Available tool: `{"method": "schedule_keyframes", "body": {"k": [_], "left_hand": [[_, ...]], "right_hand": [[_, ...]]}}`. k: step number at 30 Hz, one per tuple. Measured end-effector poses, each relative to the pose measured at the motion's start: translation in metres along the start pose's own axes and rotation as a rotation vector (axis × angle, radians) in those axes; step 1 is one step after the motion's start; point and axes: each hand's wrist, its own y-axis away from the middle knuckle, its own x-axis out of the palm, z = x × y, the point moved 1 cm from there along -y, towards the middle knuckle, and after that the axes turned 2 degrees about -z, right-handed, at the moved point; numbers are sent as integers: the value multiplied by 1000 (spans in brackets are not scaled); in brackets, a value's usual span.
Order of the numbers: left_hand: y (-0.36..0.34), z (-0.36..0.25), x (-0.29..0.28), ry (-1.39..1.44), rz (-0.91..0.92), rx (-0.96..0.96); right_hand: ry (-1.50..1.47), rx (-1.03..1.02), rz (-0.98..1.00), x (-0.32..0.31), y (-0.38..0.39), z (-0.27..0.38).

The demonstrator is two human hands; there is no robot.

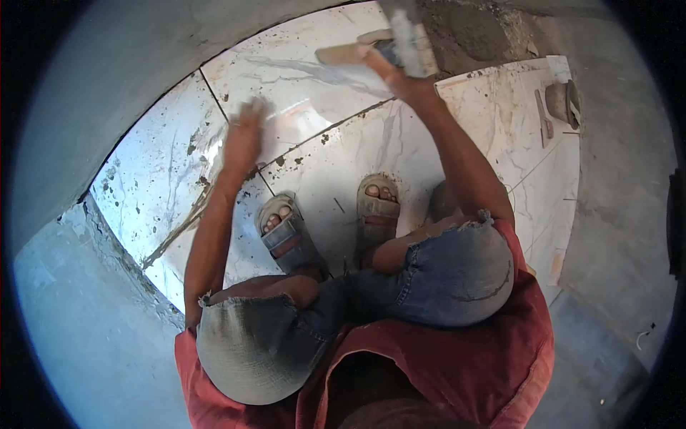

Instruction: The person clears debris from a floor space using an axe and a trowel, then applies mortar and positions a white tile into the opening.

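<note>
My right hand (pixel 409 84) reaches to the far edge of the tiling. Its fingers are closed on a blurred tool with a pale, wood-coloured part (pixel 339 54) sticking out to the left and a whitish upright part; I cannot make out its exact kind. Lower and to the left, my left hand (pixel 245 136) hovers over or touches the white marbled tile (pixel 286 79), its fingers smeared by motion. Dark crumbs of mortar dot the tiles, and dark joints run between them.
Wet grey mortar (pixel 475 32) lies beyond the tiles at the far right. A grey bowl (pixel 563 104) and a thin long-handled tool (pixel 544 118) rest on the right-hand tiles. A grey wall (pixel 128 79) borders the left. My sandalled feet (pixel 377 204) stand on the tiles.
</note>
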Motion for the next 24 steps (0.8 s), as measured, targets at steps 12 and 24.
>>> {"method": "schedule_keyframes", "body": {"k": [12, 24], "left_hand": [[40, -111, 54, 86, -5, 271], [74, -104, 28, 61, 200, 49]], "right_hand": [[-100, 124, 426, -2, 60, 25], [-479, -265, 350, 73, 38, 47]]}}
